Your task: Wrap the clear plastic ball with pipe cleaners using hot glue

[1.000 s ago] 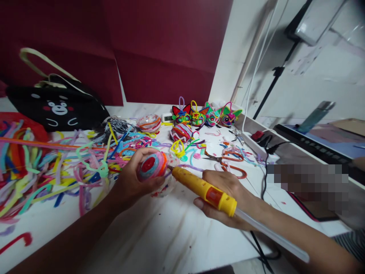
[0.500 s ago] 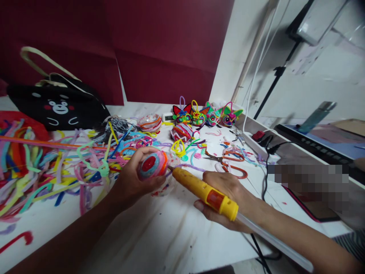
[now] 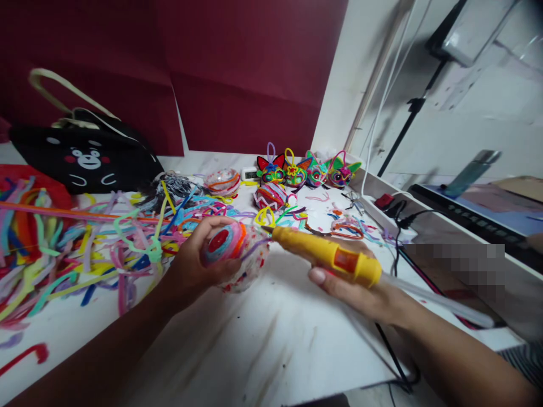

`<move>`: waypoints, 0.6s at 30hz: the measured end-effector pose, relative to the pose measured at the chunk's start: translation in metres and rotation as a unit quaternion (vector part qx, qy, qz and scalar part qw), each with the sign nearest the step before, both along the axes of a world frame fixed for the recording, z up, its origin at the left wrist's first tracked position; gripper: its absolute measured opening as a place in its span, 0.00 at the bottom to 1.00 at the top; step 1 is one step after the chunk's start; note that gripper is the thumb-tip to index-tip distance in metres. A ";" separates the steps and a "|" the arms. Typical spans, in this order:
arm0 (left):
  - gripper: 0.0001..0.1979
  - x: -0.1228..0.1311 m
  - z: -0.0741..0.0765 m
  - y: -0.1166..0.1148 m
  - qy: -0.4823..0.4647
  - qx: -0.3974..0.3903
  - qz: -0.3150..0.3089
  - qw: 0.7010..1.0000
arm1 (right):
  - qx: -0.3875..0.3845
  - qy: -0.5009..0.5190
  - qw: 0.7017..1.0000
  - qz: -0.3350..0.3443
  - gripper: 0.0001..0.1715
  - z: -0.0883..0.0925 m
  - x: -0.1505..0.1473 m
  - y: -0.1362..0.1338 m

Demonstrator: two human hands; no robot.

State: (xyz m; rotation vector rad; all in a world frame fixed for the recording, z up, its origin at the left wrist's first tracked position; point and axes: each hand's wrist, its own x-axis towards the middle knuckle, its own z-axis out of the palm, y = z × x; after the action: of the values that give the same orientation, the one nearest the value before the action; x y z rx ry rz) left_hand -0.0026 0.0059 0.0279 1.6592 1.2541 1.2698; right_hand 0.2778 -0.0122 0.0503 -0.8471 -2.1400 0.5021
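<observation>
My left hand (image 3: 197, 260) is wrapped round a clear speckled ball (image 3: 250, 265), partly covered with coiled fuzzy strips in red, blue, pink and orange. A purple strip (image 3: 255, 246) runs off the coil across the clear side. In my right hand (image 3: 352, 282) is a yellow glue gun (image 3: 322, 249) with a clear glue stick out of its back end. Its dark nozzle points left, just above and to the right of the ball, apart from it. Behind the gun lie orange-handled scissors (image 3: 348, 228), partly hidden.
Many fuzzy strips (image 3: 102, 249) cover the table's left side. A black bag (image 3: 85, 158) stands behind them. Several eared ornaments (image 3: 271, 169) and another striped ball (image 3: 271, 195) sit at the back. A power strip (image 3: 394, 217) and cables lie right.
The glue gun in my right hand has moved right and slightly up, away from the ball. My left hand has turned the ball a little, and more of its clear side shows.
</observation>
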 end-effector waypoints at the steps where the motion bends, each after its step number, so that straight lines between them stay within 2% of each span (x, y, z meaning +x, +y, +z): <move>1: 0.30 -0.001 -0.001 0.001 -0.012 -0.006 -0.009 1.000 | -0.021 0.023 1.000 -0.002 0.19 -0.001 0.003 0.003; 7: 0.33 -0.002 -0.003 0.005 -0.107 -0.057 -0.094 0.988 | -0.103 0.118 0.988 0.000 0.27 -0.008 0.009 0.014; 12: 0.31 0.004 0.004 -0.004 -0.134 -0.082 -0.080 0.984 | -0.085 0.033 0.994 0.056 0.28 -0.003 -0.001 0.004; 18: 0.31 0.002 0.001 -0.004 -0.104 -0.053 -0.091 0.989 | -0.062 -0.006 0.996 0.060 0.27 -0.005 -0.004 0.001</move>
State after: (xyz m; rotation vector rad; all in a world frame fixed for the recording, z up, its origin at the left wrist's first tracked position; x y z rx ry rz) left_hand -0.0010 0.0016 0.0284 1.4871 1.0034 1.2090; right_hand 0.2733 -0.0111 0.0450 -0.7930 -2.1971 0.6985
